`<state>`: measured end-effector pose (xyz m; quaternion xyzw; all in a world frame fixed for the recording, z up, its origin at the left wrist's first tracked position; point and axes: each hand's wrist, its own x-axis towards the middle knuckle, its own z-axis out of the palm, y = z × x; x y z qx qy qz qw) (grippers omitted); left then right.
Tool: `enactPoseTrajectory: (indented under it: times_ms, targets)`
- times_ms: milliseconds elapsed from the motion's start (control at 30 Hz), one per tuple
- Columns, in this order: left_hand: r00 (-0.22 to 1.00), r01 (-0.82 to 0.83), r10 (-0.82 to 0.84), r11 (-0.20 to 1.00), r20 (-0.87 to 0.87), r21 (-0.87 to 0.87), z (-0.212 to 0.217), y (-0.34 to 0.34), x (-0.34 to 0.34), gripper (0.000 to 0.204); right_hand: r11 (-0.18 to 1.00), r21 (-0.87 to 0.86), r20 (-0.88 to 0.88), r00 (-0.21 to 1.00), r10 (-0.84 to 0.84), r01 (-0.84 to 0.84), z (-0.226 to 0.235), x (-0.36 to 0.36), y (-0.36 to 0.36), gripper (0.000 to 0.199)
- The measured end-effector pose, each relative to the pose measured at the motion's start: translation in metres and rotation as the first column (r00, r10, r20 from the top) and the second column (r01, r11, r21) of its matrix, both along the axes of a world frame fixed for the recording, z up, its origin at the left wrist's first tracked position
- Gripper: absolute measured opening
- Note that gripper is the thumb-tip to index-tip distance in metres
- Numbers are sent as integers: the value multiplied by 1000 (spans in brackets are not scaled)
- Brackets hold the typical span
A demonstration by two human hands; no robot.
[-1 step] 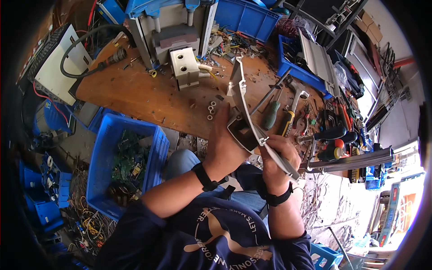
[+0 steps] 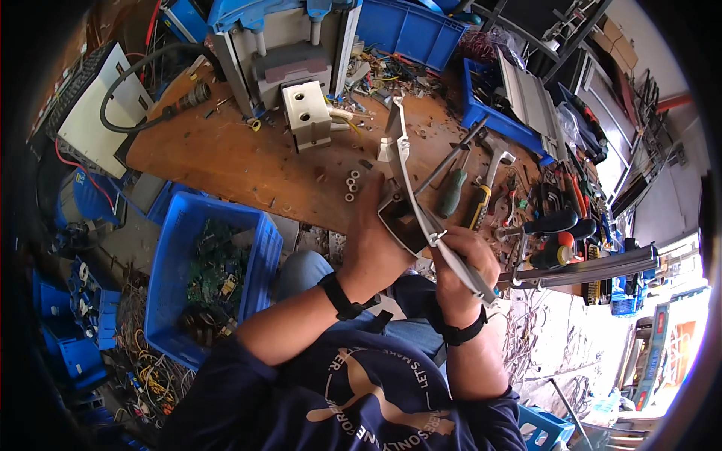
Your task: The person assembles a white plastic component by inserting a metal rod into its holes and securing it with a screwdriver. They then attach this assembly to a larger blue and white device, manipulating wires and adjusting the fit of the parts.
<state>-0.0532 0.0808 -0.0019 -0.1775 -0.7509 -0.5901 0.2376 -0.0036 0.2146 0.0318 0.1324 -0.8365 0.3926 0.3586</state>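
Over the front edge of the workbench I hold a long, curved light-grey panel [image 2: 411, 188] with clip-like tabs, tilted on its edge. Joined or pressed to its left side is a hollow, boxy dark-and-grey housing [image 2: 402, 225]; whether they are one piece I cannot tell. My left hand [image 2: 374, 240] grips the housing from the left, its fingertips partly hidden. The panel's near end sits in my right hand [image 2: 465, 263], fingers curled round it. Several small pale rings [image 2: 352, 186] lie on the wood beside my left hand.
A cream block with two holes [image 2: 307, 116] stands near a blue-framed press [image 2: 293, 64]. To the right lie a green-handled screwdriver [image 2: 452, 194], a hammer [image 2: 489, 180] and other hand tools. A blue crate of circuit boards [image 2: 259, 248] stands left of my knee.
My right hand and the near end of the panel have shifted very slightly left and down. My left hand keeps its hold on the housing.
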Motion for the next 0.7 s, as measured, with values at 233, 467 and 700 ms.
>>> enactPoseTrajectory:
  times_ms: [233,467,700]
  targets:
    - [922,275,-325,932,209,236,-66,-1,-11,48,985,43,31,986,164,-165,-11,9,4,30]
    - [854,308,-423,880,304,360,-56,-13,-6,55,910,118,527,802,282,-397,34,32,37,71]
    - [919,234,-305,932,250,277,-19,-12,-4,70,876,-481,636,701,323,34,30,-41,54,54]
